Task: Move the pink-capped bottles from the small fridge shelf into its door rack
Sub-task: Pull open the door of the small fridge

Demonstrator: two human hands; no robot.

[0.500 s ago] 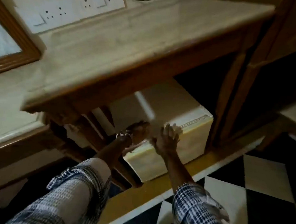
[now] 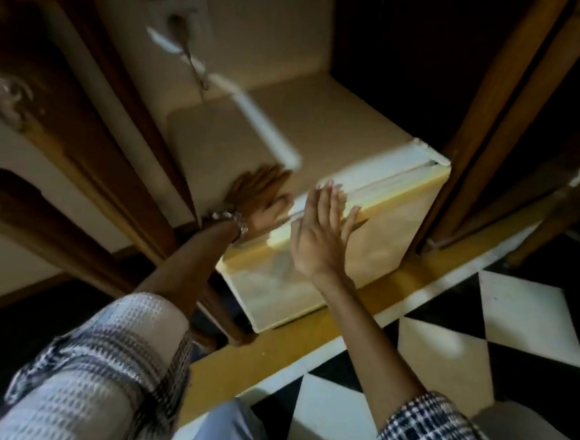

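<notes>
The small fridge sits shut in a wooden alcove, so the pink-capped bottles on its shelf are hidden inside. The left hand lies flat and empty on the fridge's top near its front edge; the right hand, fingers spread, presses the door's upper edge. The bottles likely handle light and smooth, best gripped around the body

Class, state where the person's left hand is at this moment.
In the head view the left hand lies flat on the small fridge's top near its front edge, just left of the raised right hand.
</notes>
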